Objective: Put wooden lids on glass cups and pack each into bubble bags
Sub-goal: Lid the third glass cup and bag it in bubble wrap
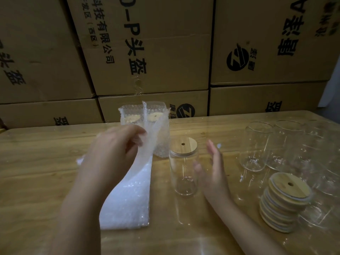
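One lidded glass cup (pixel 184 168) stands upright between your hands, long axis vertical, wooden lid (pixel 184 145) on top. Your left hand (pixel 114 150) pinches a lifted bubble bag (pixel 149 150); your right hand (pixel 211 172), fingers straight, holds nothing just beside the cup.

A glossy wooden table (pixel 36 162) fills the foreground, its surface catching small bright glints in the dim light. Right behind the table's far edge, stacked cardboard boxes (pixel 165 52) printed with black Chinese characters and round logos rise like a wall. Above the table's far right corner shows a pale blue-grey strip (pixel 331 92), too unclear to identify.
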`<move>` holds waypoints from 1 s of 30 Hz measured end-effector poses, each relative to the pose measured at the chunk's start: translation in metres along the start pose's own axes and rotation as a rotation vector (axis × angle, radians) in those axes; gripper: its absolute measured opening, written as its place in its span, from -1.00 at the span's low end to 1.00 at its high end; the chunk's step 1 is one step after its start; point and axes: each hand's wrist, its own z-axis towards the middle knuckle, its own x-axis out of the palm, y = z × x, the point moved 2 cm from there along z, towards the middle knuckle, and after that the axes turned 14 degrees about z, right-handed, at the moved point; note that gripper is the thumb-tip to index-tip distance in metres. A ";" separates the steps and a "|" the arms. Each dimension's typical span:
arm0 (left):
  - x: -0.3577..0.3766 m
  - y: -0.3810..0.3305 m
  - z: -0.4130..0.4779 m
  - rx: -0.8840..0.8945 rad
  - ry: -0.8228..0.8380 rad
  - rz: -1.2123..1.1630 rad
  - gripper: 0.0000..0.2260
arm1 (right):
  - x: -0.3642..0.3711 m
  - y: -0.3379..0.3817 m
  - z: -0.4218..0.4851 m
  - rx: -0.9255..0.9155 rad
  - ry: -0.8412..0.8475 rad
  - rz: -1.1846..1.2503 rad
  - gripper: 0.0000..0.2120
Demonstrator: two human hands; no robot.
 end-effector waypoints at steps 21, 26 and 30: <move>0.036 0.042 0.008 -0.291 -0.038 -0.800 -0.62 | 0.009 0.096 0.030 0.123 0.616 -0.036 -0.83; 0.035 0.048 0.007 -0.255 -0.073 -0.636 -0.79 | -0.007 0.101 0.038 0.009 0.384 -0.172 -0.78; 0.013 0.042 0.005 -0.080 -0.291 -0.487 -0.91 | -0.010 0.104 0.038 -0.080 0.286 -0.233 -0.89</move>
